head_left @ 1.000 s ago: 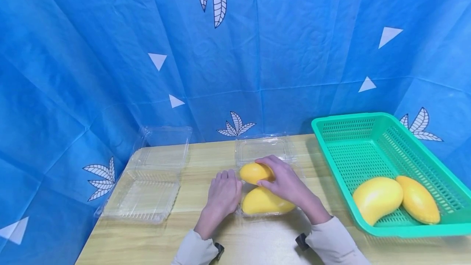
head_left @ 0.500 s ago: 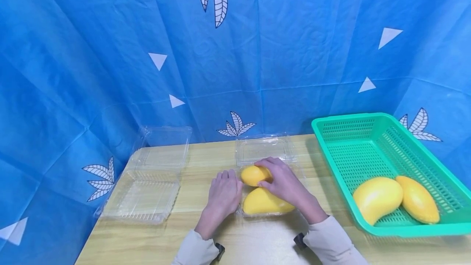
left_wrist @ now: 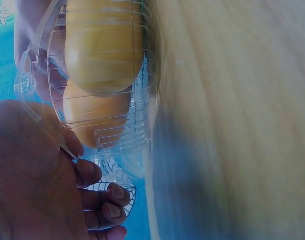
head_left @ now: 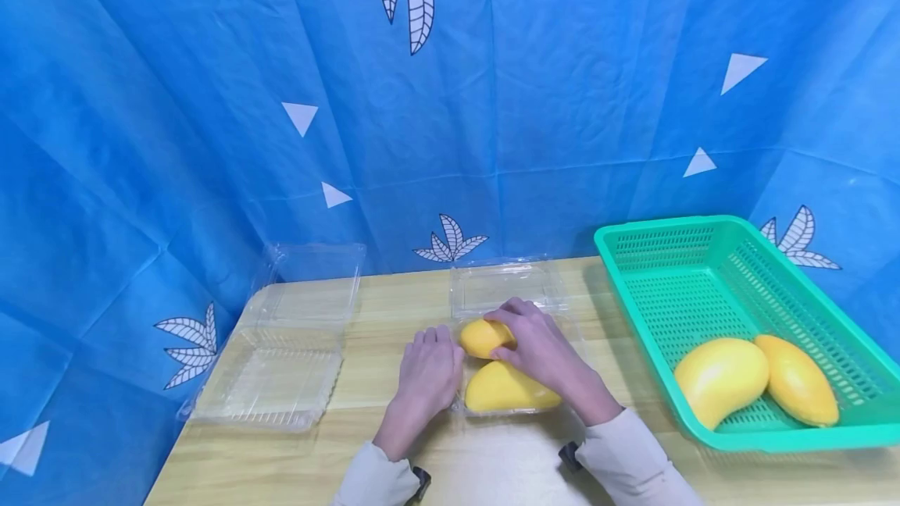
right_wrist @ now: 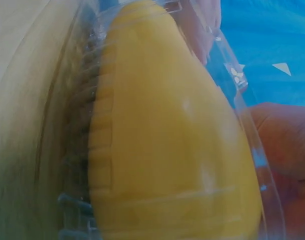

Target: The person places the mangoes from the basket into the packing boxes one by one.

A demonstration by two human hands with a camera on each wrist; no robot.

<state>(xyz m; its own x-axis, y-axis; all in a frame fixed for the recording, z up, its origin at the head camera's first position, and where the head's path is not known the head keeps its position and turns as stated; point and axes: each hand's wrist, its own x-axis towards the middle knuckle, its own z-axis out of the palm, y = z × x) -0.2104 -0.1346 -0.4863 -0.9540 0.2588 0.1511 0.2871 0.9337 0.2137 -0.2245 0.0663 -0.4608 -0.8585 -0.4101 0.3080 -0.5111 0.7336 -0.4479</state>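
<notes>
Two yellow mangoes lie in an open clear plastic clamshell container point(head_left: 571, 326) at the table's middle. My right hand point(head_left: 540, 342) grips the far mango point(head_left: 485, 338), thumb on its near side and fingers over its far side. The near mango point(head_left: 509, 387) rests along the container's front; in the right wrist view this mango point(right_wrist: 162, 130) fills the middle behind the clear wall. My left hand point(head_left: 429, 369) is at the container's left side. In the left wrist view its fingers point(left_wrist: 115, 192) curl at the rim point(left_wrist: 40, 117), which it pinches.
A second open clamshell container point(head_left: 281, 373) stands on the left of the wooden table point(head_left: 394, 287). On the right is a green basket point(head_left: 633, 311) with two mangoes point(head_left: 724, 377) inside. A blue curtain point(head_left: 562, 100) hangs behind the table.
The far mango has settled slightly lower and nearer in the container, with my right hand still gripping it. My left hand stays at the container's left rim.
</notes>
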